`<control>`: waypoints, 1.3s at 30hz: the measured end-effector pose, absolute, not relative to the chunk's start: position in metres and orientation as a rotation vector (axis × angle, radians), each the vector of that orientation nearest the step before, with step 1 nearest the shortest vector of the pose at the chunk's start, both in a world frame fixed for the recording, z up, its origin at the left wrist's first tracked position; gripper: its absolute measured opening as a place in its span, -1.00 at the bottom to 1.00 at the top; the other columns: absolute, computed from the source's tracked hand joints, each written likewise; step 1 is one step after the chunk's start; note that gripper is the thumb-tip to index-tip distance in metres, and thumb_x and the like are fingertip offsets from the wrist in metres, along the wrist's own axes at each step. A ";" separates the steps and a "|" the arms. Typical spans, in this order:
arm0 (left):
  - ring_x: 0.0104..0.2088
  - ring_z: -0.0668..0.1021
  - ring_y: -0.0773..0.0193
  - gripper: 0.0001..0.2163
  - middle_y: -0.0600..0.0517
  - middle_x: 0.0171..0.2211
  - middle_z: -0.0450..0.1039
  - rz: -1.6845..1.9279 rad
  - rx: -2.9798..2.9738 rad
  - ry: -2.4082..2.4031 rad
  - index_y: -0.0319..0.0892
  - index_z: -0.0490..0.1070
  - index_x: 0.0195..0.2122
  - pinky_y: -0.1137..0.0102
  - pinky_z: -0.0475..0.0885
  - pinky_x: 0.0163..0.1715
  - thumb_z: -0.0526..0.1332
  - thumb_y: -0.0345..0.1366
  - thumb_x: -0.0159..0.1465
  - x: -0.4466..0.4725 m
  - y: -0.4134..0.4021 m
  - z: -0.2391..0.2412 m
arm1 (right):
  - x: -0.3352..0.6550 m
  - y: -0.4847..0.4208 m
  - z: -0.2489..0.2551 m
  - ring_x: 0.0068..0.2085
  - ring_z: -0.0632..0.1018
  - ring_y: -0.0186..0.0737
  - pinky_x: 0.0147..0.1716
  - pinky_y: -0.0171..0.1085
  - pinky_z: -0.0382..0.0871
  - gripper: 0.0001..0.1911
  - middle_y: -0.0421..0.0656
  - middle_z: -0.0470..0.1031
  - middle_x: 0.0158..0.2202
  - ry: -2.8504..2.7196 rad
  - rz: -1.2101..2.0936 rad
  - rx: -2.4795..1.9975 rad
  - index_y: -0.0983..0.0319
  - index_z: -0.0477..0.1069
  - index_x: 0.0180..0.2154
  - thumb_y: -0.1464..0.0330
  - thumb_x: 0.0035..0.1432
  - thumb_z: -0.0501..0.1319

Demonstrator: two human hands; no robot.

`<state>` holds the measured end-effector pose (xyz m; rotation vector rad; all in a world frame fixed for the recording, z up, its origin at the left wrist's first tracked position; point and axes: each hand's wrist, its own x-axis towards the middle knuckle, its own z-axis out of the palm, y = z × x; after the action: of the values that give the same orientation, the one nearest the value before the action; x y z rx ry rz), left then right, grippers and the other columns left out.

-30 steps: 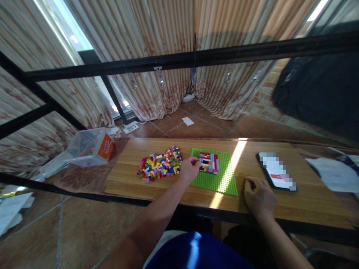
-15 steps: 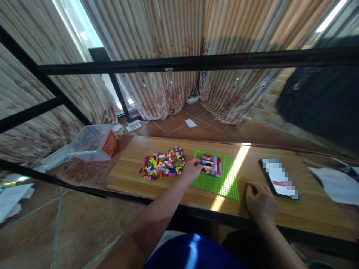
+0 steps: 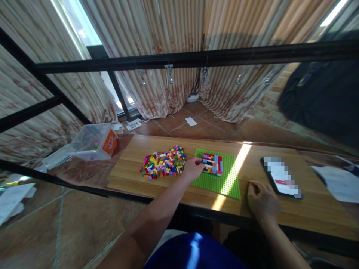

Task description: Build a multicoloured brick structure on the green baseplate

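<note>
Very little has moved in the last second. The left hand is still where it was, at the left edge of the patch of coloured bricks built on the green baseplate. Its fingertips are drawn together in a pinch right against that edge. Whether a brick sits between them is too small to tell. The hand has crept, if anything, a shade closer to the patch, and its wrist lies over the near left corner of the baseplate.

The right hand has not shifted either. It rests on the counter, loosely curled with the thumb against the forefinger, and nothing shows in it. It lies just off the baseplate's right corner, between that and the phone.

What has changed most is the view, which has swung a little so that everything sits slightly further right and lower. The loose pile of bricks looks undisturbed, just left of the left hand, and the patch shows no new row that I can make out.

To my eye the work is holding at one spot, the patch's left edge, with the left hand busy there and the right idle. The clear box sits well off to the left, untouched.
</note>
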<state>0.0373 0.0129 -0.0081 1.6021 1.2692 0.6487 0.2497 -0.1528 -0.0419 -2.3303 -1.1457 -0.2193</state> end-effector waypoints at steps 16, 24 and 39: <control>-0.31 0.57 0.25 -0.80 -0.04 -0.32 0.59 0.662 1.636 1.295 -0.29 0.57 -0.22 0.41 0.44 -0.26 0.22 -0.46 0.14 0.039 0.010 -0.005 | 0.248 -0.153 -0.039 -0.34 0.41 -0.20 -0.39 -0.24 0.14 -0.71 -0.04 0.51 -0.22 -1.168 -0.237 -2.329 0.25 0.55 -0.22 0.28 0.20 0.10; -0.34 0.56 0.26 -0.82 -0.02 -0.35 0.59 0.671 1.647 1.302 -0.27 0.57 -0.25 0.41 0.44 -0.27 0.22 -0.46 0.14 0.040 0.010 -0.006 | 0.248 -0.152 -0.039 -0.34 0.40 -0.19 -0.40 -0.24 0.13 -0.69 -0.03 0.49 -0.25 -1.174 -0.242 -2.297 0.26 0.55 -0.22 0.27 0.20 0.08; -0.33 0.56 0.23 -0.80 -0.05 -0.34 0.59 0.674 1.635 1.337 -0.28 0.58 -0.22 0.40 0.44 -0.27 0.22 -0.43 0.15 0.040 0.005 -0.001 | 0.249 -0.153 -0.042 -0.34 0.38 -0.21 -0.40 -0.25 0.13 -0.71 -0.04 0.49 -0.23 -1.175 -0.247 -2.315 0.26 0.55 -0.22 0.29 0.19 0.09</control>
<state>0.0405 0.0055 -0.0005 1.6345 1.3369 0.6739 0.2488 -0.1527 -0.0416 -2.3155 -1.1751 -0.2466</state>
